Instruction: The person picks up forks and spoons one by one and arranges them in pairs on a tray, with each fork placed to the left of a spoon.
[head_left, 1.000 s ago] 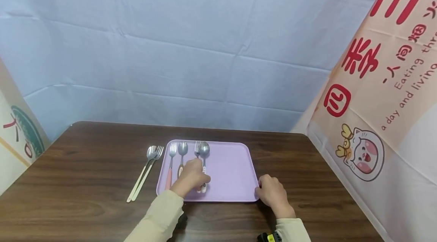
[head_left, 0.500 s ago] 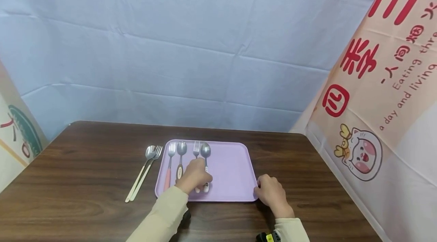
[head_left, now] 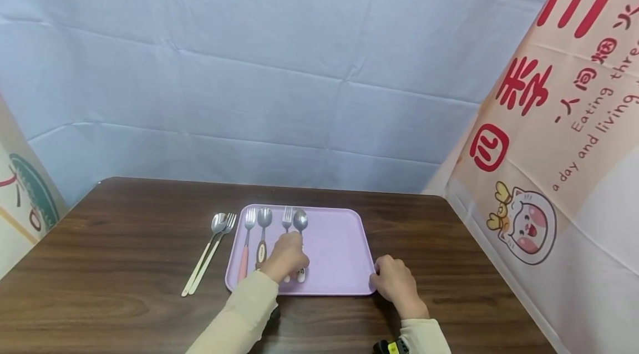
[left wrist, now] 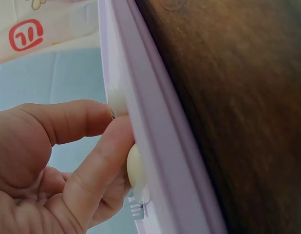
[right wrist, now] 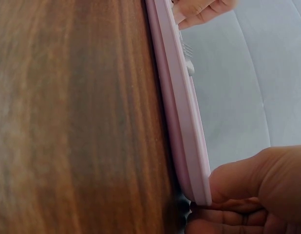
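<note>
A lilac tray [head_left: 335, 248] lies on the wooden table. My left hand [head_left: 287, 257] is over its front part, with thumb and finger pinching the white handle of a spoon [head_left: 301, 221]. Just left of that spoon lies a fork [head_left: 287, 218], its handle partly hidden by the hand. In the left wrist view, two pale handle ends show, the spoon handle [left wrist: 118, 100] at the thumb and the fork handle [left wrist: 136, 168] below the finger. My right hand [head_left: 397, 283] grips the tray's front right corner, thumb on the rim [right wrist: 193, 146] and fingers curled underneath.
On the tray's left side lie a pink-handled fork [head_left: 244, 254] and a brown-handled spoon [head_left: 262, 246]. Left of the tray, a cream-handled spoon [head_left: 199, 262] and a cream-handled fork [head_left: 212, 258] rest on the table [head_left: 125, 254]. A pale cloth [head_left: 249, 93] hangs behind.
The white-handled spoon has shifted slightly right in my left hand, leaving a wider gap from the fork beside it. My right hand keeps its grip on the tray corner.
</note>
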Demonstrator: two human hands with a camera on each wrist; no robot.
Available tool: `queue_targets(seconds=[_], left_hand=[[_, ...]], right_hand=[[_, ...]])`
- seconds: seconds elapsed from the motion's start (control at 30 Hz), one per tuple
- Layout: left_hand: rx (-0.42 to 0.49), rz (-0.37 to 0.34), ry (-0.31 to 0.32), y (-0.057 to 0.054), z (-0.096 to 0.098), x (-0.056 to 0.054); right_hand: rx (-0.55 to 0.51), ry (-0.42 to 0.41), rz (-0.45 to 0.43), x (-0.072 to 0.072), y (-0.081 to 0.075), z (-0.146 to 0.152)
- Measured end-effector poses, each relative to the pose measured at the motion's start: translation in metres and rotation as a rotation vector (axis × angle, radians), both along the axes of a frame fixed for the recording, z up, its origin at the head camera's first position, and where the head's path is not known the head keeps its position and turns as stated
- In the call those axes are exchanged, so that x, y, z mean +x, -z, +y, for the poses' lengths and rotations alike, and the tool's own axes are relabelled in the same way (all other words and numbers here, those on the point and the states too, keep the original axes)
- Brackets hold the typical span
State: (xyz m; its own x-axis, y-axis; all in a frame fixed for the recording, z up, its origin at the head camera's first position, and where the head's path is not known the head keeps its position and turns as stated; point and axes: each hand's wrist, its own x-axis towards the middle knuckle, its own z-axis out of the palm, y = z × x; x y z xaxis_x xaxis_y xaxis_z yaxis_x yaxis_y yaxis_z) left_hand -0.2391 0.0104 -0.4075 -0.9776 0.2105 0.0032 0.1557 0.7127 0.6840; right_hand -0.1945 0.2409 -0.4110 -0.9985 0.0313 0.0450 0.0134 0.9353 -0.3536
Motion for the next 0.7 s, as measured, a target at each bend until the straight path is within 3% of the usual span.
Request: queue_targets(seconds=[0.43,0.7], left_hand=[[-0.112,0.101,-0.012,-0.0001,0.0045,-0.0002],[-0.113,0.121,0.003,-0.0017,0.0047,0.0012]], right_hand=[[-0.004,0.001,-0.009,-0.0002,0.0003,-0.0012],[-0.007,0.000,-0.018,-0.0006,-0.0009,-0.0015]])
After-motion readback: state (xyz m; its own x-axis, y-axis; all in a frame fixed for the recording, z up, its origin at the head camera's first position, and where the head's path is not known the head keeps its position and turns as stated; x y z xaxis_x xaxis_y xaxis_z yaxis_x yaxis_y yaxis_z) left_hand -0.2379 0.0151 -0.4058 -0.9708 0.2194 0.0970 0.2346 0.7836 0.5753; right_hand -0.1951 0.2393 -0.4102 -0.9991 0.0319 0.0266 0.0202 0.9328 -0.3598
